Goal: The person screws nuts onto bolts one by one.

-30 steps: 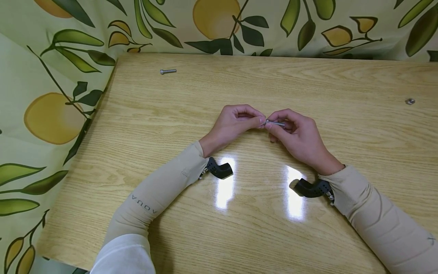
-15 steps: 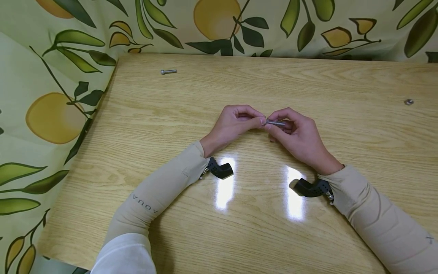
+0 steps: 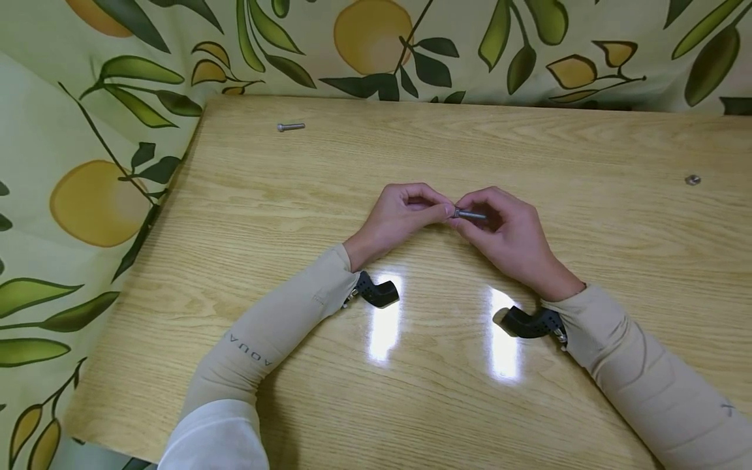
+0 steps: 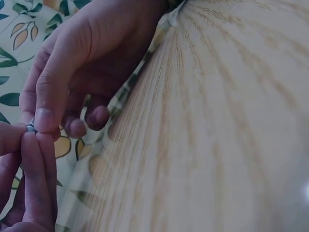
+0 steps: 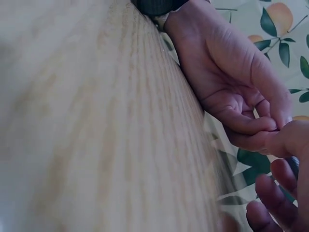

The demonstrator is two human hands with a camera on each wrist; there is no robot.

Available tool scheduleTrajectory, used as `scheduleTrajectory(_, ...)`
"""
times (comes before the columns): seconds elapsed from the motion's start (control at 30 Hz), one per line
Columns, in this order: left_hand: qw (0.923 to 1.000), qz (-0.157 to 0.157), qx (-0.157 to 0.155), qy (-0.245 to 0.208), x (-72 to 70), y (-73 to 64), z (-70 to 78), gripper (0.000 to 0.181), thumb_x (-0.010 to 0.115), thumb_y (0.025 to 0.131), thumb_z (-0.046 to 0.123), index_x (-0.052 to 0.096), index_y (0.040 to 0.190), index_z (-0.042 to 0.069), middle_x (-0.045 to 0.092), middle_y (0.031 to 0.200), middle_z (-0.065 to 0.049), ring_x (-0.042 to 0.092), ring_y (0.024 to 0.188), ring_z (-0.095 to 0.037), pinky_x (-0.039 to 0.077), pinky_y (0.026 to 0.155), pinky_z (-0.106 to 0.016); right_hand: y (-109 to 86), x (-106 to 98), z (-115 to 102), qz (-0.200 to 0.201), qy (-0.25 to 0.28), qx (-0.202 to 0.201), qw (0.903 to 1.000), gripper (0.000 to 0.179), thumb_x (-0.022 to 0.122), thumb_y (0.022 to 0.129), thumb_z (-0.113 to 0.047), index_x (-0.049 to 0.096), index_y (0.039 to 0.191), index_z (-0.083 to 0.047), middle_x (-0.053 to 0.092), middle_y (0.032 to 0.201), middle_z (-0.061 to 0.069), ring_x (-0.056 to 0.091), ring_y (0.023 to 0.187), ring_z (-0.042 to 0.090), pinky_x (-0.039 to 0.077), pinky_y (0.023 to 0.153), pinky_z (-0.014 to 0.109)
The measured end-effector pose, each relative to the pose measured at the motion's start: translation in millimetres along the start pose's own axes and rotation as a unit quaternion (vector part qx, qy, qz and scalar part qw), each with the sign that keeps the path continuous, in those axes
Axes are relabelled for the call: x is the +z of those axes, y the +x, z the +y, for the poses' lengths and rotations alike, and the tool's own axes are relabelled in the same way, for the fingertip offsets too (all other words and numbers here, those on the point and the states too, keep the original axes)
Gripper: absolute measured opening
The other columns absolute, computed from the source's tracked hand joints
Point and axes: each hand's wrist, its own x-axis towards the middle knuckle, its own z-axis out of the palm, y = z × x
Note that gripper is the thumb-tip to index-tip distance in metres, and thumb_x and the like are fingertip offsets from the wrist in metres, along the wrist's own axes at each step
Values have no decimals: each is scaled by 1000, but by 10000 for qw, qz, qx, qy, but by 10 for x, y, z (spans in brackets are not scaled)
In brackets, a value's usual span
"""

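In the head view, a small metal bolt (image 3: 472, 214) lies between my two hands above the table, its shank pointing right. My left hand (image 3: 405, 215) pinches its left end between thumb and index finger. My right hand (image 3: 508, 225) pinches near the same end, and the shank reaches in under its curved fingers. A thicker metal piece shows at the fingertips; whether it is the bolt's head or a nut I cannot tell. The left wrist view gives only a glint of that metal piece (image 4: 31, 126). Part of the threaded shank (image 5: 293, 164) shows in the right wrist view.
Another bolt (image 3: 290, 127) lies at the back left of the wooden table (image 3: 329, 163). A nut (image 3: 692, 179) rests toward the right side. Fruit-patterned cloth (image 3: 376, 39) hangs along the back and left edges.
The right fingertips have shifted slightly left around the bolt's end, and the lower right fingers no longer show beneath the thumb. The left hand holds nearly still. The head view has tilted slightly.
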Motion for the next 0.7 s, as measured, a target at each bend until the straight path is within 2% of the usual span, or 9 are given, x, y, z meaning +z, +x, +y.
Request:
scheduleTrajectory(0.17,9999,18,-67,96,3,-5,10,14,74,96,6,74,105,-4,78,107,-19,77,89,-13,65,89,-32,15,-23,8,90,-570,-159,9982,18,81,89,-8,74,106,-8,72,101,5,61,82,2,48,70,6)
scheduleTrajectory(0.27,9998,12,-103,141,6,-5,16,14,74,95,7,75,105,-3,78,107,-18,78,91,-14,65,89,-33,22,-37,1,135,-686,-216,9973,16,82,89,-9,76,103,-8,71,100,5,60,81,9,47,70,7)
scheduleTrajectory(0.5,9988,26,-147,476,13,7,12,13,75,95,11,77,104,2,79,105,-14,78,93,-16,64,87,-30,30,-61,3,169,-790,-266,9964,11,82,89,-10,79,99,-10,71,98,5,57,77,9,44,69,8)
scheduleTrajectory(0.7,9933,38,-133,1146,22,18,42,13,77,95,18,79,102,8,80,101,-8,78,90,-12,63,83,-26,48,-84,24,102,-1015,-278,9944,11,84,87,-11,80,97,-10,72,94,5,50,78,11,37,68,15)
